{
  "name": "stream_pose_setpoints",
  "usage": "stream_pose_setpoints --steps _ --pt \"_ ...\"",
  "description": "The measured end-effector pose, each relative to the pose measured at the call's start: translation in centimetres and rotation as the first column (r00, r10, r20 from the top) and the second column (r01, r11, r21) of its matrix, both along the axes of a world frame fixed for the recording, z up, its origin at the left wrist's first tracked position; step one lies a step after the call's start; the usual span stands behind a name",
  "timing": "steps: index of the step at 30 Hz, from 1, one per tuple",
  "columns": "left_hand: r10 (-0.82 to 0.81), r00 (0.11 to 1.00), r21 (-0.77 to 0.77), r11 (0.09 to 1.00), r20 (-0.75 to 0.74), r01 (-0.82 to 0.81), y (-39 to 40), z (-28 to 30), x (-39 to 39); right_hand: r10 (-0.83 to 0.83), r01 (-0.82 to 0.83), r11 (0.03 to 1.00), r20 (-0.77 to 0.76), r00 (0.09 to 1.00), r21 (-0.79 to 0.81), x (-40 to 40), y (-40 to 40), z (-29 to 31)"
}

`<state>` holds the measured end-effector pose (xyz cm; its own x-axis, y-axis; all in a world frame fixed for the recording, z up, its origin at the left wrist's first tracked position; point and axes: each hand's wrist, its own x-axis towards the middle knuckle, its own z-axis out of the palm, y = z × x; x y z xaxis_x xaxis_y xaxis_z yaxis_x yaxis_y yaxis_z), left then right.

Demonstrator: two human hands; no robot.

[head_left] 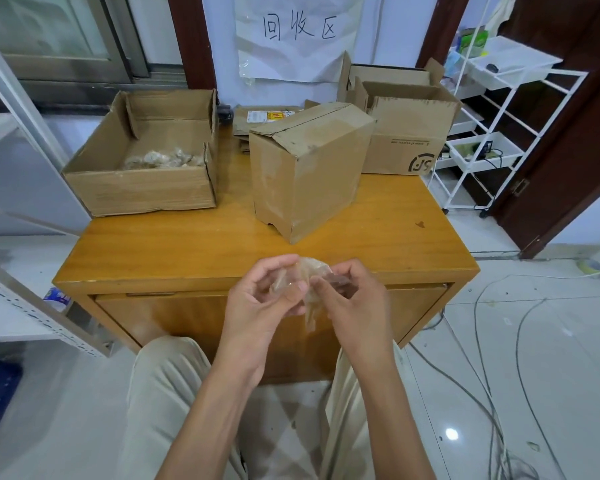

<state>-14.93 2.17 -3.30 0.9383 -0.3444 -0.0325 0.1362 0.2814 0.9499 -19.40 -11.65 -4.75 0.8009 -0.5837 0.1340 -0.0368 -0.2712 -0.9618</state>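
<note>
A wooden table (187, 251) carries a cardboard box (309, 168) at twelve o'clock from the hands. Over its near edge, the left hand (264, 299) and right hand (352, 301) pinch a crumpled clear plastic wad (314, 268) between them.

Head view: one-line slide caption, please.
Left hand and right hand pinch crumpled clear plastic at a table holding cardboard boxes.

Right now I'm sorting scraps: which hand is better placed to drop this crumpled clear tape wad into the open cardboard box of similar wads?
Probably the left hand. Both hands pinch the crumpled clear tape wad, but the open cardboard box stands to the left; the right hand would cross over.
</note>
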Motion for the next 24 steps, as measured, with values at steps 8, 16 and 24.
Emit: stream_pose_setpoints --steps 8,16,24 --pt "-0.014 0.992 -0.15 0.989 -0.126 -0.005 0.1 -0.1 0.3 0.015 -0.025 0.981 0.049 0.999 0.193 -0.1 -0.3 0.4" --pt "0.021 0.999 0.103 0.995 -0.025 -0.018 -0.4 -1.0 0.3 0.077 -0.078 0.994 0.019 0.997 0.08 0.0 0.3 -0.1" --pt "0.212 0.977 0.026 0.977 0.037 -0.213 0.2 -1.3 1.0 0.334 -0.417 0.709 0.25 0.909 0.568 -0.8 -0.2 1.0"
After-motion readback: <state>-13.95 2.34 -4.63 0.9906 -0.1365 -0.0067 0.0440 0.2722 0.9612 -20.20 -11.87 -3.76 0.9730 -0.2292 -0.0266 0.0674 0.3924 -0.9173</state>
